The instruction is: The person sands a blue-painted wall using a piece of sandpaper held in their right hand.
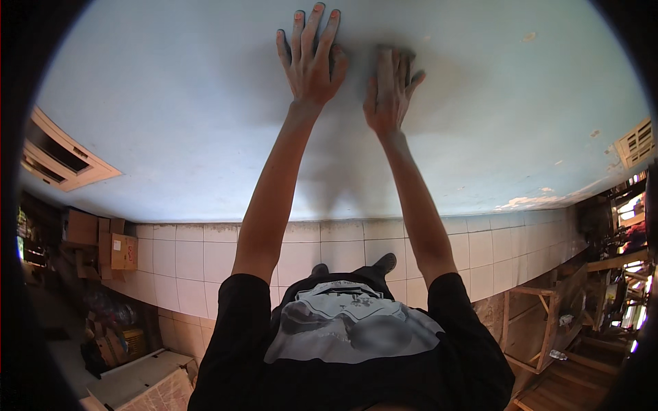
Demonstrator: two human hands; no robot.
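Observation:
The pale blue wall (205, 137) fills the upper part of the view. My left hand (312, 68) lies against it, fingers spread and nothing held; its skin looks dusty. To the right, my right hand (389, 96) presses on the wall with its fingers stretched together and its thumb out to a side. A dark flat piece (404, 50), perhaps sandpaper, shows around those fingertips. Most of it is hidden under the hand, and motion smears its edges. Soft shadows of both arms fall on the wall.
White tiles (343, 242) run along the wall's foot, by my shoes (385, 262). Slatted vents (65, 154) sit at both sides. Cardboard boxes (124, 252) are stacked left; a wooden frame (507, 322) and timber stand right. Paint peels (528, 201) low on the right.

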